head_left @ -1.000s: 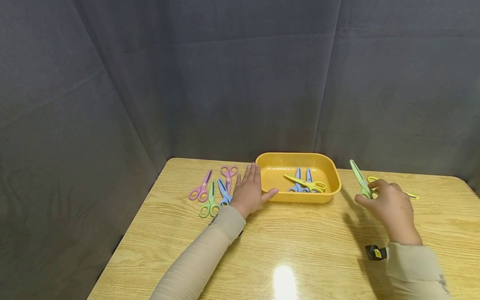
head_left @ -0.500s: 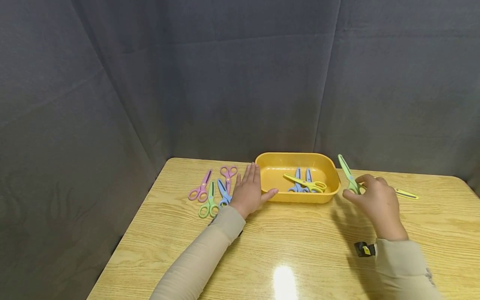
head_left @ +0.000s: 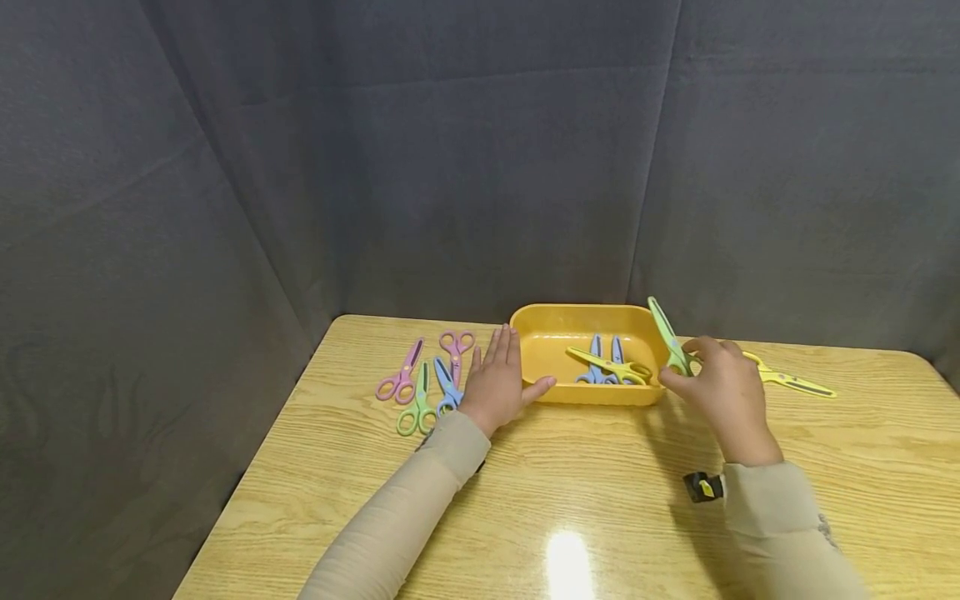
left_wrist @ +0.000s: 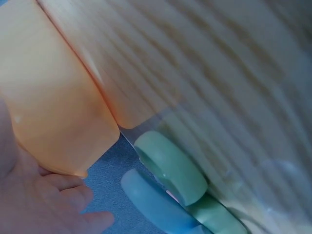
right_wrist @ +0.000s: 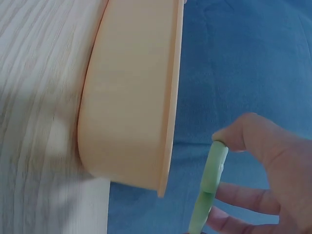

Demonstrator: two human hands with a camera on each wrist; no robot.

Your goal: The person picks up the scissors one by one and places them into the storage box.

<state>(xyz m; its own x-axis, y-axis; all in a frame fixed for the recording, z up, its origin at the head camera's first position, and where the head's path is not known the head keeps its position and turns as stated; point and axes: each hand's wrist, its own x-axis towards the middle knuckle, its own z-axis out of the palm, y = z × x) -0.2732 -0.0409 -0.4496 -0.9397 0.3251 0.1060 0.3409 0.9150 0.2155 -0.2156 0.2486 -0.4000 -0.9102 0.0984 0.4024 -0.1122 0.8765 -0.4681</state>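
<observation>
My right hand [head_left: 723, 396] pinches a pair of green scissors [head_left: 667, 333] by the handles, blades tilted up and to the left. In the head view these scissors overlap the right end of a yellow-orange tray [head_left: 540, 393]; the right wrist view has the green handle [right_wrist: 213, 168] between thumb and fingers, beside the tray's wall. At the tray's left end my left hand [head_left: 495, 387] rests with straight fingers along the rim. Inside the tray, yellow scissors [head_left: 611, 365] lie across two pairs of blue scissors [head_left: 596, 346].
Left of the tray, pink scissors [head_left: 405, 375], more pink scissors [head_left: 456, 354], green scissors [head_left: 422, 400] and blue scissors [head_left: 447, 385] lie on the wooden table [head_left: 570, 483]. Yellow scissors [head_left: 795, 382] lie on the right. A dark curtain [head_left: 480, 167] stands behind.
My right hand has moved left with the green scissors, from above the yellow scissors on the right to the tray's right end. The left hand has stayed put.
</observation>
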